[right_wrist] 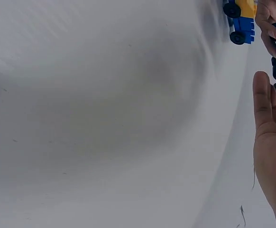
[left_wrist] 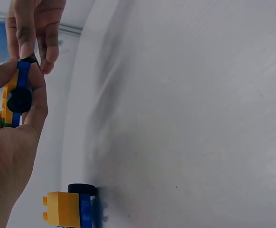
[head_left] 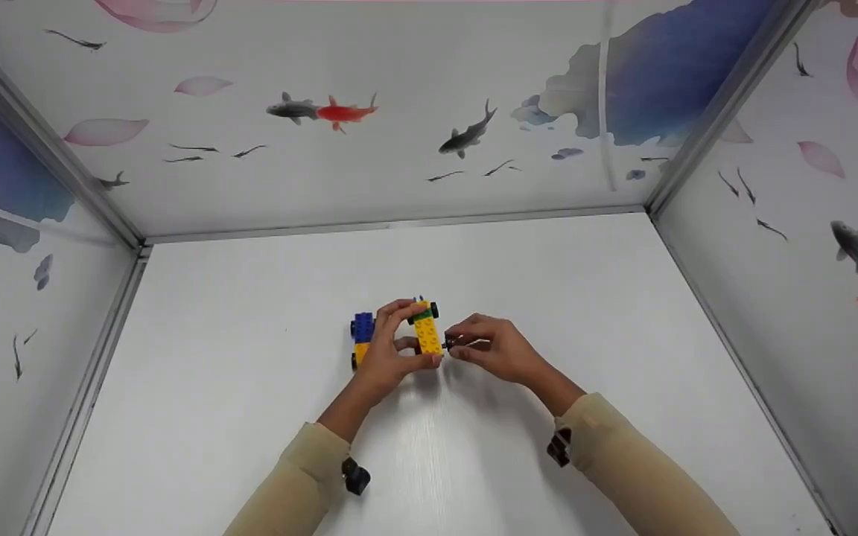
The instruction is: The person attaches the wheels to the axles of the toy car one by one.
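Note:
My left hand (head_left: 384,361) grips a toy block car (head_left: 427,333) above the white table, thumb at its near end and fingers around its far end. The car has yellow and green blocks on top, and the left wrist view shows its blue base (left_wrist: 24,73) and a black wheel (left_wrist: 20,99). At the car's near right corner, my right hand (head_left: 502,348) pinches a small black wheel piece (head_left: 449,341) between thumb and fingers. Some right fingers extend straight in the right wrist view. Partly behind my left hand, a second blue-and-yellow block car (head_left: 363,327) stands on the table.
The white tabletop (head_left: 213,372) is bounded by a back wall (head_left: 399,179), a left wall (head_left: 86,246) and a right wall (head_left: 734,246), printed with fish and petals. Metal strips run along their edges. Small dark devices (head_left: 356,476) sit at both sleeve cuffs.

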Demonstrator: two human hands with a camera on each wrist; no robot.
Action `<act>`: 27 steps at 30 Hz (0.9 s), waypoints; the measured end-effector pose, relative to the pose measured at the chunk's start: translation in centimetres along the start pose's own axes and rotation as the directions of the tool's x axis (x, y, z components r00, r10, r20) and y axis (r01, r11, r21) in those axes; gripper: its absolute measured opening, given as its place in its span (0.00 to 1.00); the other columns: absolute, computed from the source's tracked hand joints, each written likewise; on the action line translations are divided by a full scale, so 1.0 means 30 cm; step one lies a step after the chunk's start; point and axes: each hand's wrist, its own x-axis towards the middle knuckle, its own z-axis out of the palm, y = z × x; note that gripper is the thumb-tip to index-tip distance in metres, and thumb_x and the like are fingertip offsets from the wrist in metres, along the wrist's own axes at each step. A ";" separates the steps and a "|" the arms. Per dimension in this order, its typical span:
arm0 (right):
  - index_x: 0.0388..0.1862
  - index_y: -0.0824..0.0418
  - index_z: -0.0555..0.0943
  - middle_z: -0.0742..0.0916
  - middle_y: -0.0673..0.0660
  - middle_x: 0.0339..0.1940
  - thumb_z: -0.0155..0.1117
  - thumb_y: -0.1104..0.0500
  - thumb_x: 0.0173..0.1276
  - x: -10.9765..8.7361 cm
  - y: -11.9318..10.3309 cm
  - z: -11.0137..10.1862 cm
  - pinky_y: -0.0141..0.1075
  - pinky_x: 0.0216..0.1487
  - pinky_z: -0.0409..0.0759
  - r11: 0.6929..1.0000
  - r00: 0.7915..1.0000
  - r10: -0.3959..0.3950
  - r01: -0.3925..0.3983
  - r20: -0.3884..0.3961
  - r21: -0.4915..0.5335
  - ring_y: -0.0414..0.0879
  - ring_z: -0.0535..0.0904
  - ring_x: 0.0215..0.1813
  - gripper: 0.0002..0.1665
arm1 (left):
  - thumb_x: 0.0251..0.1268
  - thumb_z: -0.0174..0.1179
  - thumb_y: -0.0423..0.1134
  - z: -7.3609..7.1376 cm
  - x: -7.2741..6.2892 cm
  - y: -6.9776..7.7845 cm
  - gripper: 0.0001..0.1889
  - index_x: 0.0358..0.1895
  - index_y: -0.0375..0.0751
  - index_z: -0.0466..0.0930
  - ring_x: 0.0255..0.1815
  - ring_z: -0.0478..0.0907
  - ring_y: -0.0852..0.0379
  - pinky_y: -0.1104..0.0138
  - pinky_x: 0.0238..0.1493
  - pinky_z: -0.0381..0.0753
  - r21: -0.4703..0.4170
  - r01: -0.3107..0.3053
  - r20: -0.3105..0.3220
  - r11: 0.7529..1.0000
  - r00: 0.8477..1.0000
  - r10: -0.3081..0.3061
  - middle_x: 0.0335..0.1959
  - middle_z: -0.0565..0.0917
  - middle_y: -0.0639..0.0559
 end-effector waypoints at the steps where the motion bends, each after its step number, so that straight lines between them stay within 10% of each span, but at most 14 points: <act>1: 0.67 0.61 0.89 0.89 0.60 0.60 0.74 0.60 0.78 0.000 -0.001 0.000 0.44 0.67 0.89 1.000 1.000 -0.001 0.001 0.007 0.004 0.56 0.90 0.63 0.21 | 0.64 0.81 0.30 0.000 0.000 0.000 0.44 0.81 0.59 0.71 0.65 0.86 0.38 0.66 0.59 0.91 0.000 -0.002 0.000 1.000 1.000 0.002 0.87 0.51 0.56; 27: 0.62 0.59 0.92 0.93 0.59 0.49 0.76 0.61 0.75 0.009 -0.025 0.035 0.30 0.44 0.86 0.995 0.999 -0.023 0.020 -0.025 -0.094 0.42 0.86 0.43 0.18 | 0.62 0.82 0.30 0.007 -0.002 -0.020 0.42 0.78 0.58 0.74 0.63 0.88 0.41 0.62 0.59 0.93 0.029 -0.061 -0.009 0.998 0.998 0.061 0.87 0.53 0.58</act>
